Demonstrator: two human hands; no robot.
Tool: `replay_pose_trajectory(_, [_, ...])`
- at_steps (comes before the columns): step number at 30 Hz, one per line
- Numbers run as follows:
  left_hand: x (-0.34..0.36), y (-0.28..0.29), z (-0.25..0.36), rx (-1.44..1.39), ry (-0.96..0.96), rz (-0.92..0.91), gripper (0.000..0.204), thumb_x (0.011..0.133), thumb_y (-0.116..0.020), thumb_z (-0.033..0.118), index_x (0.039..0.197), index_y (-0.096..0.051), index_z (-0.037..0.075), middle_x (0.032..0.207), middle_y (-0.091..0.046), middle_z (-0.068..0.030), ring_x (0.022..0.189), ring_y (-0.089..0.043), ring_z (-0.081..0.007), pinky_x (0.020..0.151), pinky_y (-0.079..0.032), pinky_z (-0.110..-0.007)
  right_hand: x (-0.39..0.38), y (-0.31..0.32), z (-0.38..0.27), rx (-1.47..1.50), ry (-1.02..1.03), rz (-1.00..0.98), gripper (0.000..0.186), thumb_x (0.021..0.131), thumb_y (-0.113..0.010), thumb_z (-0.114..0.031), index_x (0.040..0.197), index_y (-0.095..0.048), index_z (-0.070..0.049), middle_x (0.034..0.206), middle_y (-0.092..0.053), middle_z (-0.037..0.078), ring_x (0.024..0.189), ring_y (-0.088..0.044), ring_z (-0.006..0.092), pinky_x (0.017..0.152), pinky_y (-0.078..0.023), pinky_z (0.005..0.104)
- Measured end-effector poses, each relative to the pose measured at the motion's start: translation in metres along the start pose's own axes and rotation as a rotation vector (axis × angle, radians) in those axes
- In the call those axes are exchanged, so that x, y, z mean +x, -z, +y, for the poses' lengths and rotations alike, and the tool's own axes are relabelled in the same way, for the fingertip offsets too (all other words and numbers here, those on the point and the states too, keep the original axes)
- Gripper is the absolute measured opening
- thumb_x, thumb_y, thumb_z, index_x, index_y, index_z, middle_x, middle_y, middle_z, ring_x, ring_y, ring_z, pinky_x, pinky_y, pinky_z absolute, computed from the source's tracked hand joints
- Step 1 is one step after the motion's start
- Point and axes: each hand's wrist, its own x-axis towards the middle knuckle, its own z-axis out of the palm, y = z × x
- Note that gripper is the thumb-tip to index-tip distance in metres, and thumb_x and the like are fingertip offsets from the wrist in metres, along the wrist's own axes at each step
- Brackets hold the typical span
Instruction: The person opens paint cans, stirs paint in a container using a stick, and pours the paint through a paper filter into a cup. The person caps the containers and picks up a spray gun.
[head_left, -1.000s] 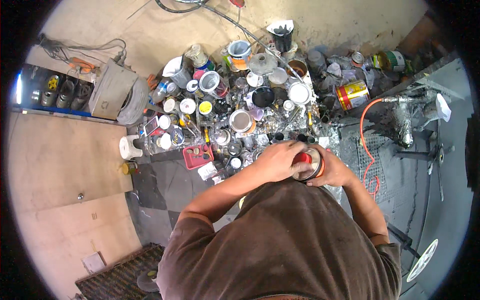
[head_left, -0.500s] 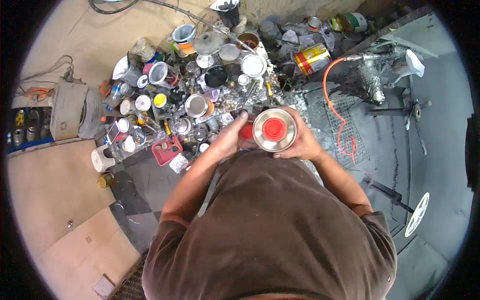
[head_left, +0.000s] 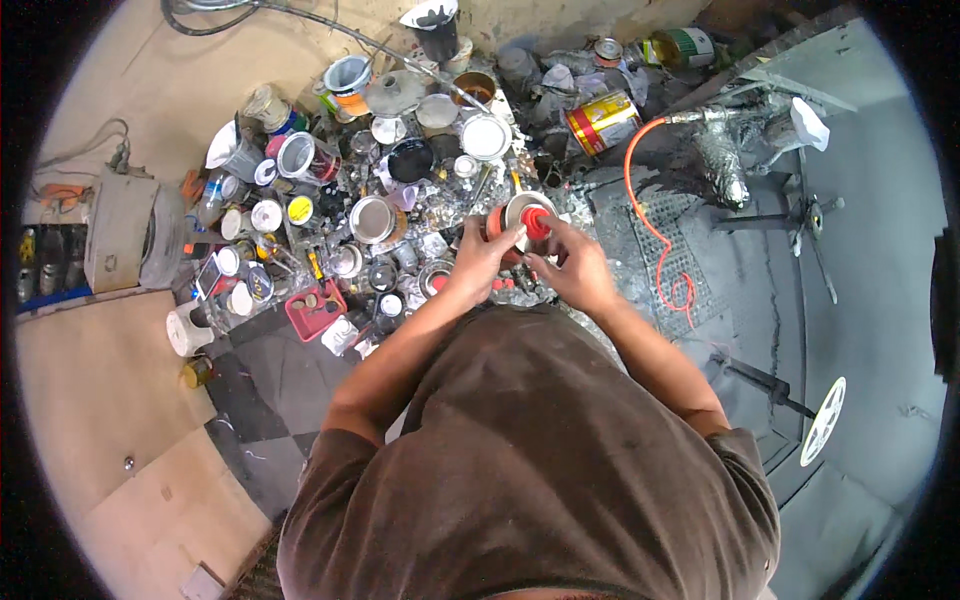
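Note:
In front of my chest, a round metal can point(head_left: 519, 204) with a silvery top rim is gripped from its left by my left hand point(head_left: 482, 260). The fingers wrap its reddish side. My right hand point(head_left: 582, 268) pinches the red cap point(head_left: 537, 221) at the can's top between thumb and fingers. Whether the cap is still seated in the opening cannot be made out. Beyond the can lies a cluttered bench top, where a silvery open tin point(head_left: 373, 219) and a black-topped pot point(head_left: 410, 160) stand among several smaller containers.
A pink tray point(head_left: 316, 312) sits at the bench's near left edge. On the right, an orange hose point(head_left: 636, 205) hangs over a dark grating point(head_left: 680, 255). A yellow and red can point(head_left: 602, 123) lies at the back, and a white paper cup point(head_left: 808, 124) tops a foil-wrapped spray gun.
My right hand has moved from the can's side to its red cap. The left hand now supports the can, which has shifted slightly left and away from my body.

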Motion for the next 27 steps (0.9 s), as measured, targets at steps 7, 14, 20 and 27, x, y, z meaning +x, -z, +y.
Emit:
replay_pose_trajectory(7, [-0.005, 0.007, -0.043, -0.103, 0.241, -0.218, 0.076, 0.089, -0.081, 0.019, 0.142, -0.032, -0.005, 0.131, -0.057, -0.0205, 0.108, -0.068, -0.0279, 0.082, -0.062, -0.038, -0.009, -0.007, 0.046, -0.047, -0.304, -0.173, 0.033, 0.086, -0.079, -0.033, 0.091, -0.07, -0.002, 0.077, -0.068, 0.017, 0.071, -0.068, 0.0302, 0.067, -0.052, 0.0409])
replay_pose_trajectory(14, [0.027, 0.043, -0.086, 0.24, 0.356, -0.458, 0.056, 0.098, -0.068, 0.044, 0.138, -0.047, 0.011, 0.125, -0.061, -0.0104, 0.113, -0.065, -0.0252, 0.083, -0.06, -0.044, -0.025, 0.015, 0.045, -0.048, -0.035, -0.52, 0.024, 0.084, -0.076, -0.027, 0.091, -0.071, -0.005, 0.083, -0.069, 0.02, 0.077, -0.067, 0.0395, 0.071, -0.052, 0.0479])
replay_pose_trajectory(20, [0.064, 0.035, -0.109, 0.848, 0.337, -0.692, 0.054, 0.104, -0.059, 0.043, 0.146, -0.055, 0.01, 0.135, -0.063, -0.0173, 0.112, -0.065, -0.0265, 0.082, -0.059, -0.043, -0.047, -0.016, 0.071, -0.354, -0.103, -0.584, 0.029, 0.089, -0.072, -0.036, 0.106, -0.075, -0.013, 0.099, -0.074, 0.02, 0.091, -0.072, 0.042, 0.082, -0.056, 0.0519])
replay_pose_trajectory(27, [0.038, 0.049, -0.142, 1.114, -0.424, -0.721, 0.037, 0.105, -0.046, 0.018, 0.136, -0.063, 0.006, 0.145, -0.055, -0.0188, 0.132, -0.054, -0.0353, 0.109, -0.044, -0.041, -0.072, -0.032, 0.082, -0.045, -0.088, -0.396, 0.023, 0.088, -0.072, -0.028, 0.102, -0.072, -0.01, 0.091, -0.073, 0.022, 0.086, -0.071, 0.0417, 0.075, -0.055, 0.0501])
